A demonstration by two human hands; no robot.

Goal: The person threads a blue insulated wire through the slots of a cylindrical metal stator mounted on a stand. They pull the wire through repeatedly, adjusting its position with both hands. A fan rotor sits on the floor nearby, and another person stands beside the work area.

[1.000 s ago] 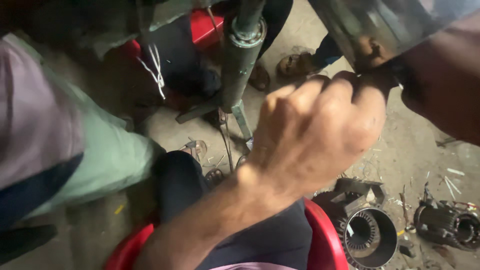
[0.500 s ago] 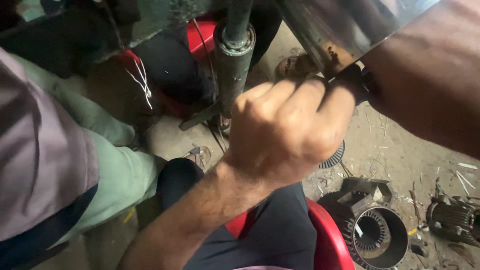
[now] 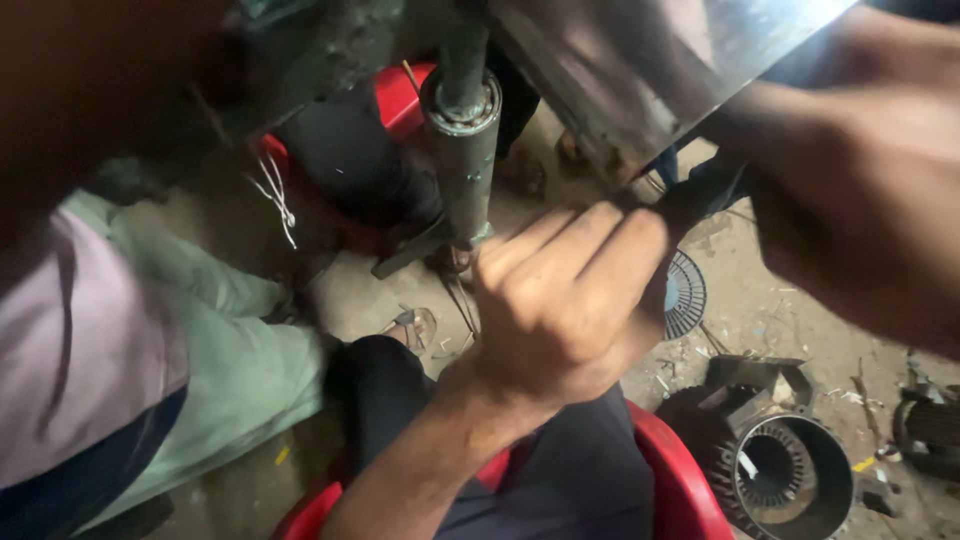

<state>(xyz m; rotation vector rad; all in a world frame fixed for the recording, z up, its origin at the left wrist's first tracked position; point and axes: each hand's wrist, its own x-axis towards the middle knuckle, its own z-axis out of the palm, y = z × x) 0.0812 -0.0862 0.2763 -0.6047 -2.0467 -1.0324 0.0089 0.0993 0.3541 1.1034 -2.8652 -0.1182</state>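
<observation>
Green trouser cloth point(image 3: 215, 370) of a second person is seen at 9 o'clock, beside a pale sleeve point(image 3: 90, 350) cut off by the left edge; nothing more of that person can be made out. A grimy green tube point(image 3: 465, 150) stands near upright at 12 o'clock, its top hidden behind a dark plate. At centre the left hand point(image 3: 565, 300) is curled shut, knuckles toward the camera, its fingertips closed on the lower edge of the shiny metal sheet point(image 3: 660, 70), which slants across 1 o'clock and is cut off by the top edge. What the fingers press beneath cannot be seen. The right hand point(image 3: 860, 210) is blurred at 3 o'clock and closed on the same sheet edge around a dark object point(image 3: 705, 190), whose kind cannot be determined. A red stool point(image 3: 670, 480) is partly covered at 6 o'clock. A motor stator housing point(image 3: 785, 470) lies on the floor at 5 o'clock.
</observation>
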